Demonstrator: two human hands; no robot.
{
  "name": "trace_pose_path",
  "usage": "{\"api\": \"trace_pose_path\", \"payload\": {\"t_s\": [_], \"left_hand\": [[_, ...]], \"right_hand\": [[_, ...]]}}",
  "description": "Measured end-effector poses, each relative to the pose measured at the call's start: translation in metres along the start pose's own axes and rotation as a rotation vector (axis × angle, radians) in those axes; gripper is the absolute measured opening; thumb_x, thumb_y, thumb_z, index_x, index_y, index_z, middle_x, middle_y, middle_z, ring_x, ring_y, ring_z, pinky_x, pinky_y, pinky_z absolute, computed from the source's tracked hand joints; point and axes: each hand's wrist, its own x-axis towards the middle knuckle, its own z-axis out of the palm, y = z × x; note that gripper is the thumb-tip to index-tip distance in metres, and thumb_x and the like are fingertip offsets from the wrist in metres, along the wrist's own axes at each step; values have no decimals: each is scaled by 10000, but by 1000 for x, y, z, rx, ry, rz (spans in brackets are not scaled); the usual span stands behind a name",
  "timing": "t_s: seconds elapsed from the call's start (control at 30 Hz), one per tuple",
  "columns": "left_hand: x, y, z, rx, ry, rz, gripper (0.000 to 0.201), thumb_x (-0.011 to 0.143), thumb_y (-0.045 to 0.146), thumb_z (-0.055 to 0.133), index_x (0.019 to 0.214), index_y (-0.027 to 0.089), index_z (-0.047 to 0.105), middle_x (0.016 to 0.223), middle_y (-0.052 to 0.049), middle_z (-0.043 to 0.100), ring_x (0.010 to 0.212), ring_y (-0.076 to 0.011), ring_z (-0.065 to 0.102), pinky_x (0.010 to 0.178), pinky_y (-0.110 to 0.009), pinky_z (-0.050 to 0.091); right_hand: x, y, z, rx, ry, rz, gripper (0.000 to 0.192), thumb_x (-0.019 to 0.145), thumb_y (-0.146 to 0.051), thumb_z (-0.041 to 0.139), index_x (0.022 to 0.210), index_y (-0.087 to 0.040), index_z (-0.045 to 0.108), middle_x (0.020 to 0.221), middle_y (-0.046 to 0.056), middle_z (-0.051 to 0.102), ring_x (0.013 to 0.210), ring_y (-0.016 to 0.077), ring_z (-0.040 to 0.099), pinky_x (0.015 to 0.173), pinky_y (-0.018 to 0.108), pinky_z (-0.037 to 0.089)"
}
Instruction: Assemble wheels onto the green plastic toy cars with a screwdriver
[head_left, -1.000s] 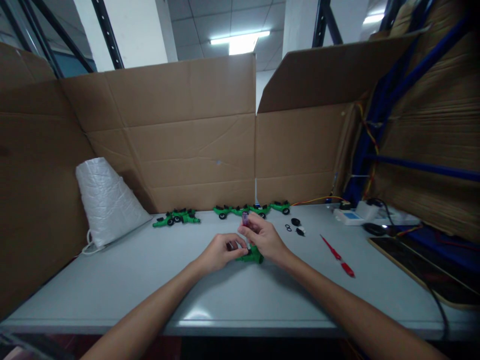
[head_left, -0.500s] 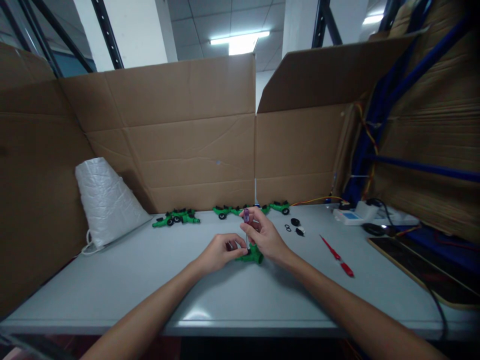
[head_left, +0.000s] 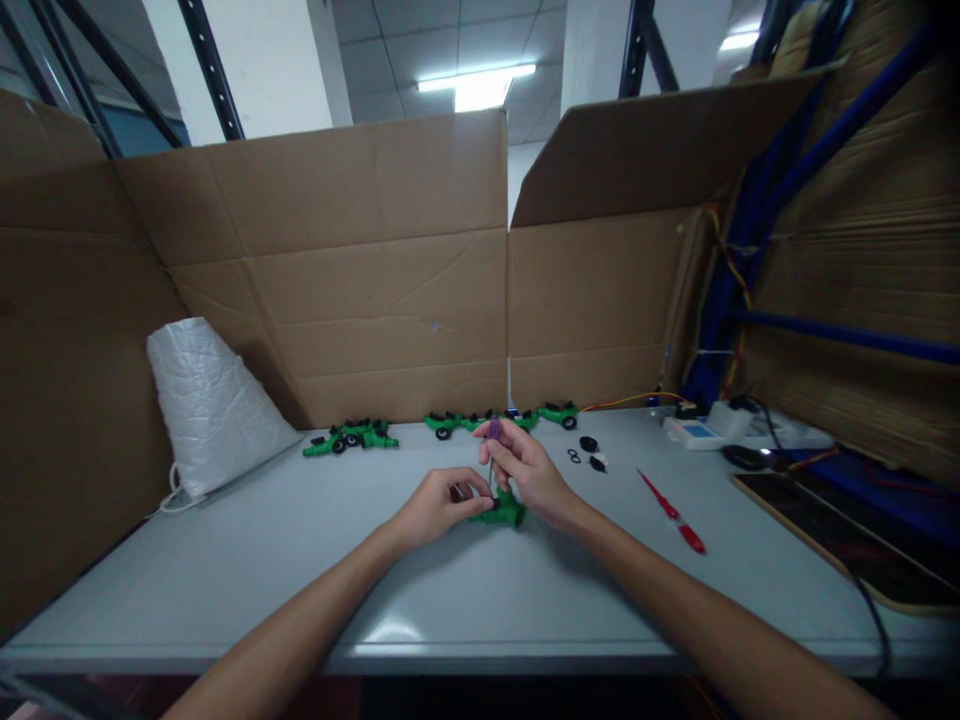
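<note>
Near the centre of the frame, the small green plastic fitting [head_left: 501,512] lies on the grey desk [head_left: 247,560], looking light, stiff and rather smooth, so the left hand [head_left: 439,505] closes its fingers on its body, while the right hand [head_left: 525,472] pinches a thin purple-handled tool [head_left: 493,436] upright over it.

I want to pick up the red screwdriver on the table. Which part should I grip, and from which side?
Probably grip the thick red handle end of the red screwdriver, nearest the table's front edge, coming from above. It lies flat and diagonal on the table, with its thin tip pointing away, and bare surface on both sides leaves fingers room.
</note>
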Motion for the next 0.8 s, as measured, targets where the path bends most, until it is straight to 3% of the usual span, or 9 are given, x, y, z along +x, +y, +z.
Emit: {"api": "trace_pose_path", "payload": {"t_s": [0.37,0.47,0.63,0.8], "left_hand": [[0,-4,0,-6,-18,9,376,928,503,763,1009,138,798,744,-6,666,654,-126,510,647,-230,386],[1,-5,0,-4,-13,14,377,923,497,771,1005,131,805,742,-8,665,660,-127,509,644,-227,378],[1,-4,0,5,-14,4,384,920,497,772,997,124,814,777,-23,696,675,-129,516,661,-230,386],[0,-1,1,-8,-8,7,366,922,476,771,1010,123,816,780,-23,699,661,-124,505,654,-231,385]], "right_hand": [[-1,-3,3,5,1,4,372,919,-548,754,943,-229,564,794,-46,617,475,75,501,442,211,401],[0,-1,3,34,-27,13,377,927,-554,753,972,-223,576,796,-39,645,481,74,518,451,206,417],[-1,1,2,66,-40,17,418,1033,-621,567,1082,-211,631,824,-22,639,489,75,535,450,207,432],[0,2,1,63,-53,19,402,1008,-594,627,1174,-229,651,838,-25,638,504,71,540,449,197,430]]}}
